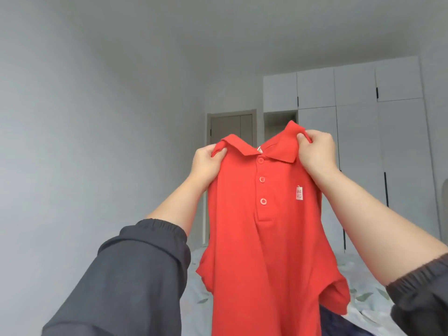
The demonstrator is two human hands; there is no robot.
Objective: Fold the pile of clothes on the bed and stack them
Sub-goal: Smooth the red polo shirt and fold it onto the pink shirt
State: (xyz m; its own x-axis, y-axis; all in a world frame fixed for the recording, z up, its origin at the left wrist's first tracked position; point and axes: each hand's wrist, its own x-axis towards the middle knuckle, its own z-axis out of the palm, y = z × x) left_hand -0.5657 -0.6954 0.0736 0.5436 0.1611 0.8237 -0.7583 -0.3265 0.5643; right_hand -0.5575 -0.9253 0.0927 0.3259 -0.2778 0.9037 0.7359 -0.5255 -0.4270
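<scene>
A person holds a red polo shirt (261, 251) up at chest height, front facing the camera, above a bed (363, 299) with a pale leaf-print cover. The left hand (206, 163) grips the left shoulder of the shirt, fingers (219, 152) curled round the cloth just beside the collar. The right hand (315, 154) pinches the right shoulder, thumb on the front, the other fingers hidden behind the fabric. The shirt hangs straight down between the two hands, three buttons fastened, a small tag (299, 193) on the chest at right. A dark garment (332, 321) lies on the bed near the shirt's hem. Far behind stand a white wardrobe (358, 117) at right and a door (230, 127) to its left.
</scene>
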